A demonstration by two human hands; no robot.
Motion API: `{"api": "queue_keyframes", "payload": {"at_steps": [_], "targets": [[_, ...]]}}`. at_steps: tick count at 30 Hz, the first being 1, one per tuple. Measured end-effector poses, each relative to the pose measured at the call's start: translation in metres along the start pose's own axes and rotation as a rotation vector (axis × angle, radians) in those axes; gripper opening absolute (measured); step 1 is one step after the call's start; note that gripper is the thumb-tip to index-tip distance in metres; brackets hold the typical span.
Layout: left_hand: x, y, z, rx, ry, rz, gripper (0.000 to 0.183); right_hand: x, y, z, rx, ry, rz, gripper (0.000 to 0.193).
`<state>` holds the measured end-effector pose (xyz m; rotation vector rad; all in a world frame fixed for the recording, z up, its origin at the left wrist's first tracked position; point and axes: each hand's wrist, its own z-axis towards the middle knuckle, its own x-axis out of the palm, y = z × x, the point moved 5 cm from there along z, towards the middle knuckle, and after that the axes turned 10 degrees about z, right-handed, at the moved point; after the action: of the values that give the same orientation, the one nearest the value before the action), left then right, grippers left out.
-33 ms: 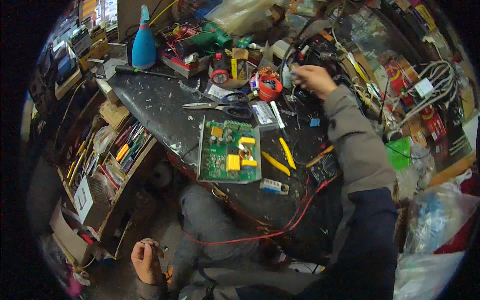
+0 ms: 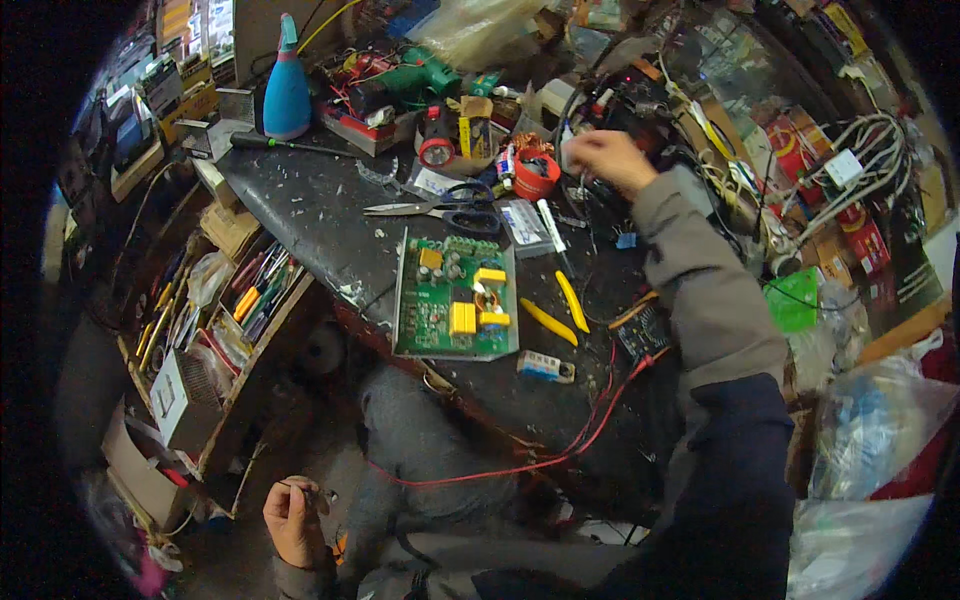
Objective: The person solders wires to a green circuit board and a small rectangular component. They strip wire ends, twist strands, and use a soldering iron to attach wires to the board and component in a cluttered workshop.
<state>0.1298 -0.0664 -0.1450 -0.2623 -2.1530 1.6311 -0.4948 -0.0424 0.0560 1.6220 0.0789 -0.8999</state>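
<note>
Green PCB (image 2: 440,290) sat in its metal tray near the front edge of the black bench (image 2: 300,190). R hand (image 2: 610,158) was up behind it to the right, fingers narrowed by a pale object (image 2: 567,147) — cdn't tell if gripped. Red tub (image 2: 537,180) was just beside that hand, also behind the PCB. L hand (image 2: 295,522) was low, front-left of the PCB, fingers curled, contents unclear tbh. Scissors (image 2: 432,209) lay right behind the PCB, yellow handles (image 2: 572,301) + multimeter (image 2: 641,337) off to its right.
</note>
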Motion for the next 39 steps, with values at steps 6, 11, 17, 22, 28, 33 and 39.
{"api": "queue_keyframes", "payload": {"at_steps": [6, 11, 17, 22, 28, 33, 39], "targets": [[0.003, -0.019, -0.033, 0.03, 0.049, 0.028, 0.018, 0.126, 0.022, 0.002, -0.505, 0.2, -0.97, 0.026], [-0.02, -0.015, -0.071, -0.218, -0.132, 0.158, 0.021, 0.128, -0.012, 0.039, -0.491, 0.276, -1.018, 0.017], [-0.032, 0.007, -0.082, 0.036, 0.013, -0.002, 0.026, 0.093, -0.006, 0.032, -0.704, 0.285, -1.037, 0.066], [-0.031, 0.019, -0.096, 0.057, 0.048, -0.231, 0.027, 0.086, -0.026, 0.073, -0.494, 0.323, -0.964, 0.063], [-0.054, 0.029, -0.121, 0.155, -0.104, -0.23, 0.023, 0.111, -0.034, 0.112, -0.376, 0.347, -0.961, 0.062], [-0.072, 0.028, -0.136, 0.115, -0.171, -0.264, 0.022, 0.111, -0.033, 0.126, -0.331, 0.386, -0.932, 0.062], [-0.107, 0.015, -0.139, 0.129, -0.298, -0.344, 0.021, 0.037, -0.089, 0.135, -0.126, 0.438, -0.935, 0.063]]}}
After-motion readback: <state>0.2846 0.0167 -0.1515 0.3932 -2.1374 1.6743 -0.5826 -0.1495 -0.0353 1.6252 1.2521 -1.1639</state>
